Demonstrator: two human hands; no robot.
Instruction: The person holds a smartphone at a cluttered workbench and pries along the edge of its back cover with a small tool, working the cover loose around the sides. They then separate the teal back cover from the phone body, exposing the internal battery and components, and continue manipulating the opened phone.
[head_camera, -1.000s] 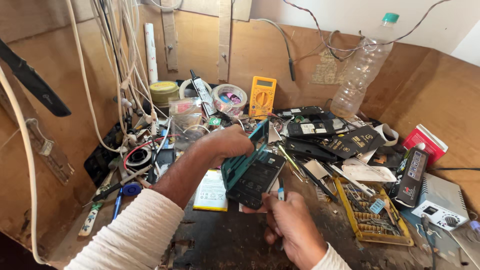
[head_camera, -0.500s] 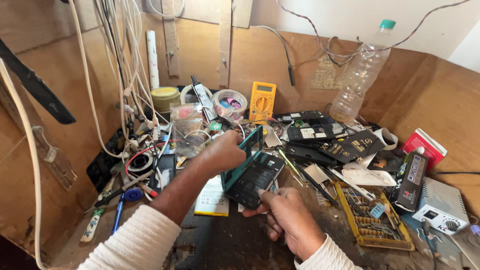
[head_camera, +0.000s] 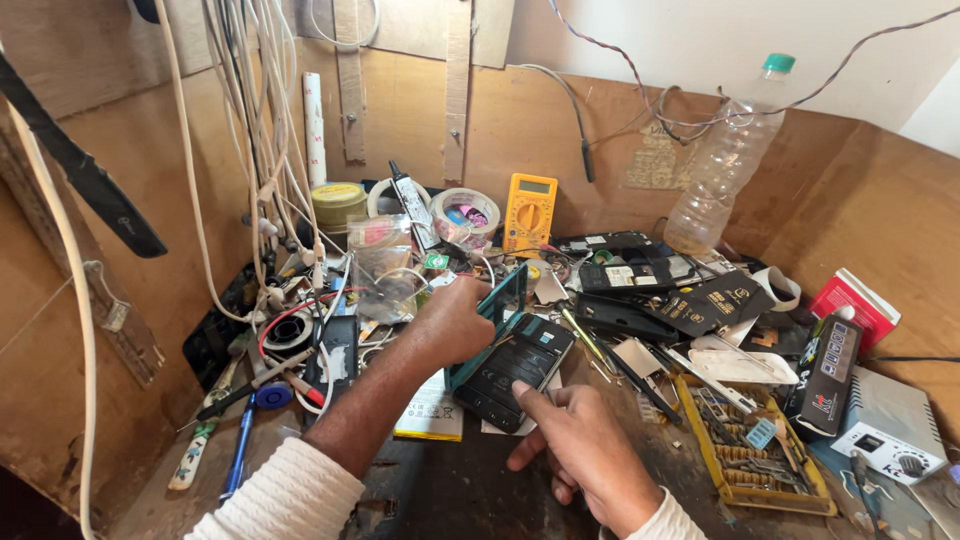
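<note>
Two hands are on one opened phone (head_camera: 512, 372) at the middle of the cluttered table (head_camera: 440, 495): left hand (head_camera: 455, 318) has its grip clamped on the teal frame (head_camera: 500, 305), holding it tilted up on edge over the dark body. Right hand (head_camera: 580, 450) rests just below, fingers loosely apart, forefinger touching the phone's lower corner, with a yellow meter (head_camera: 530, 212) behind and a yellow bit tray (head_camera: 745, 440) to the right
</note>
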